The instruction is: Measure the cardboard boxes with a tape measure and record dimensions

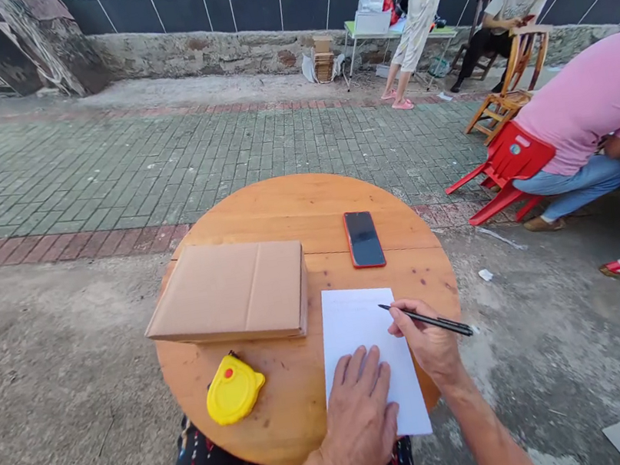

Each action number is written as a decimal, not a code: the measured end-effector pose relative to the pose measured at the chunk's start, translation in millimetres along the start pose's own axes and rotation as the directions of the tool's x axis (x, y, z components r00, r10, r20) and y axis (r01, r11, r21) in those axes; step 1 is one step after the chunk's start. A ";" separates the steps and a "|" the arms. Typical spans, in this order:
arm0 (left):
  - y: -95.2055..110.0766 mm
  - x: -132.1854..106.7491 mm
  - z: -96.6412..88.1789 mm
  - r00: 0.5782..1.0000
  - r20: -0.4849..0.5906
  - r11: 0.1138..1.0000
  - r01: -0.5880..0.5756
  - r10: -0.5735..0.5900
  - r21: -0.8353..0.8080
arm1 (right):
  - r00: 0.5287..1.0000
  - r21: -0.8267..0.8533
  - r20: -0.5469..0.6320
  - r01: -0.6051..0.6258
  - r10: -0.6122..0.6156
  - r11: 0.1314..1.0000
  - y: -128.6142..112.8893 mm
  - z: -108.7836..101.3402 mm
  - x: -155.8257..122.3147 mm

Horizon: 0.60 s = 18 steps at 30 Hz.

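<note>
A white sheet of paper (pixel 359 326) lies on the near right part of a round wooden table (pixel 283 205). My left hand (pixel 360 411) lies flat on the paper's lower half, fingers stretched out. My right hand (pixel 428 343) is closed on a black pen (pixel 428 320), whose tip touches the paper's upper right area. A flat brown cardboard box (pixel 229 291) rests on the table to the left of the paper. In front of the box sits a yellow tape measure (pixel 233 389). A dark phone with a red edge (pixel 364 238) lies face up beyond the paper.
A person in a pink shirt (pixel 588 105) sits on a red plastic chair (pixel 503 165) at the right. Farther back, two more people are at a small table (pixel 396 31) by the dark tiled wall, with a wooden chair (pixel 508 78). Concrete and brick paving surround the table.
</note>
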<state>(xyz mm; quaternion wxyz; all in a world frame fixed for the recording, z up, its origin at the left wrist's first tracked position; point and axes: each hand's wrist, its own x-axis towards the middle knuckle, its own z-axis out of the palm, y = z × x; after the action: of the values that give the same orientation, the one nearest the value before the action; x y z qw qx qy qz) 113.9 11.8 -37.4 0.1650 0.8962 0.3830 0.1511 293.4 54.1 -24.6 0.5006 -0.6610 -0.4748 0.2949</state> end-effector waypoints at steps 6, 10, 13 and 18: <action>-2.5 -4.2 4.4 1.000 -0.004 1.000 -0.004 0.004 -0.008 | 0.996 -0.093 0.085 0.026 -0.018 0.995 18.3 6.1 1.8; -1.5 -4.9 6.1 1.000 -0.010 1.000 0.013 -0.013 0.000 | 0.997 -0.127 0.062 0.057 -0.049 0.990 20.7 7.8 2.1; -0.2 -6.5 8.4 0.999 -0.012 0.999 0.046 -0.046 0.013 | 0.997 -0.172 0.018 0.080 -0.078 0.982 20.9 9.1 3.4; -0.7 -8.4 11.8 0.999 -0.017 0.998 0.049 -0.049 0.030 | 0.995 -0.188 0.031 0.098 -0.094 0.977 19.5 10.8 5.5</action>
<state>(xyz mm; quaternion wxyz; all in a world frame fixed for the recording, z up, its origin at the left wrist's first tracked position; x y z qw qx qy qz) 112.6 3.9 -49.5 0.1517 0.8877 0.4086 0.1485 292.6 62.3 -46.0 0.4439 -0.6787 -0.5376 0.2311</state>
